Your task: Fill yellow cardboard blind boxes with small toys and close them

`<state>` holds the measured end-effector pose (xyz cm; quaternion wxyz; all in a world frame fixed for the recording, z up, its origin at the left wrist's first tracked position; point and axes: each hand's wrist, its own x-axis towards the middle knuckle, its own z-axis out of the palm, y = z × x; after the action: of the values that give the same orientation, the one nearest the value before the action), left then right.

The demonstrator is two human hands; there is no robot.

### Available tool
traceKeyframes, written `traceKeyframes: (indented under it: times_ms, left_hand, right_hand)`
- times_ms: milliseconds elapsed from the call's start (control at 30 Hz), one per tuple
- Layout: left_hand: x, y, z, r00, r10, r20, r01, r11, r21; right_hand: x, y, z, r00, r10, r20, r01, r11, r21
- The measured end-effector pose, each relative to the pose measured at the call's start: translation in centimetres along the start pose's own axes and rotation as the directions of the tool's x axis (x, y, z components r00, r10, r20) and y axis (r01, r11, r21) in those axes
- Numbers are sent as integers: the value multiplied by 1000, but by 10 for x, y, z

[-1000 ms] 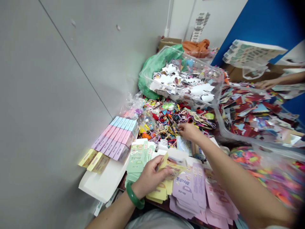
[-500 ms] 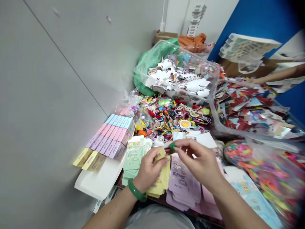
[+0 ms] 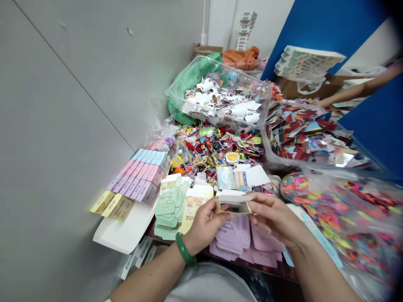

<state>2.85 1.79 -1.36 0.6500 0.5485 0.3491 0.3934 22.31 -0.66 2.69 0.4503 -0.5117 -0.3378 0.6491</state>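
My left hand, with a green bangle on its wrist, and my right hand both grip a small yellow paper box, held opened out between them just above the table. Under my hands lie flat purple box blanks. To their left are flat yellow box blanks and a stack of flat green box blanks. Beyond the box lies a heap of colourful hair ties and small trinkets.
Folded pink, blue and yellow boxes stand in rows by the grey wall on a white sheet. Clear bins of stickers and red cards sit behind. Bags of bright items lie right. Another person's arm reaches in at far right.
My right hand came back from the trinket heap to the yellow box in my left hand. The flat yellow blank is now opened into a box shape held by both hands.
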Motion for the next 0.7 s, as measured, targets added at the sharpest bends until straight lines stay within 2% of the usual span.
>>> traceKeyframes:
  times_ms: [67, 200, 267, 433, 633, 700]
  left_hand:
    - [0, -6, 7, 999, 16, 42, -19, 998, 66]
    - [2, -13, 15, 995, 29, 93, -44, 984, 170]
    - [2, -13, 17, 995, 19, 101, -33, 991, 133]
    - [1, -5, 17, 990, -26, 138, 49, 984, -169]
    - [10, 1, 17, 995, -37, 97, 55, 980, -190]
    - [12, 3, 14, 997, -8, 76, 17, 993, -113]
  right_hand:
    - [-2, 12, -7, 998, 52, 24, -54, 994, 92]
    - [-2, 28, -16, 999, 40, 17, -41, 991, 125]
    - [0, 30, -18, 999, 40, 3, -40, 991, 125]
    - [6, 30, -19, 1000, 18, -14, -17, 996, 87]
    - [11, 31, -20, 1000, -7, -23, 8, 999, 49]
    - [12, 32, -21, 1000, -3, -22, 4, 999, 55]
